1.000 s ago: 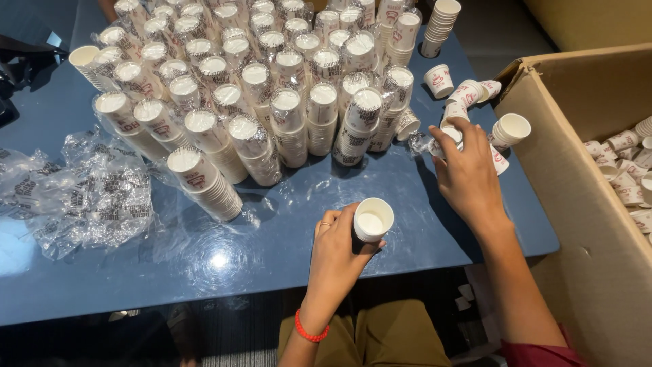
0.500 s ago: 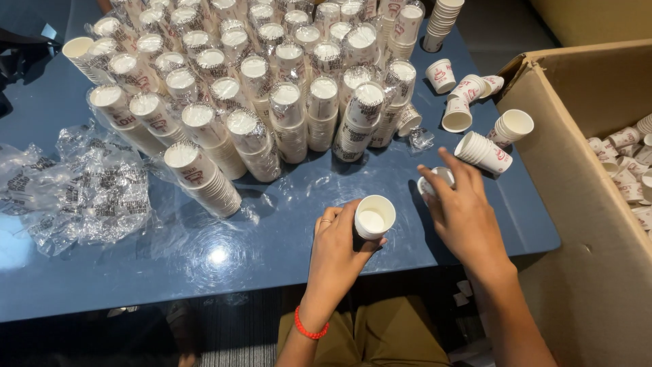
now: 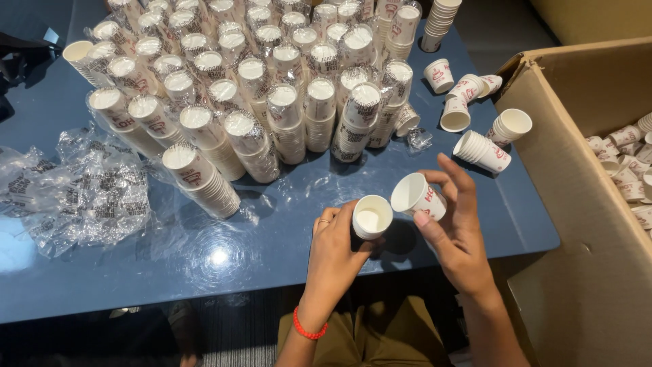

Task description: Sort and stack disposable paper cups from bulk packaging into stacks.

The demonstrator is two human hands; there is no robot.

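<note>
Head view: left hand (image 3: pixel 336 248) grips upright cup (image 3: pixel 371 217); right hand (image 3: pixel 456 228) grips tilted cup (image 3: pixel 418 196) just beside.

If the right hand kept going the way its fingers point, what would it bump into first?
Most likely the short stack of paper cups lying on its side just beyond the fingertips of the right hand, which holds a single paper cup. Depth is hard to judge, so the hand might pass above it.
</note>
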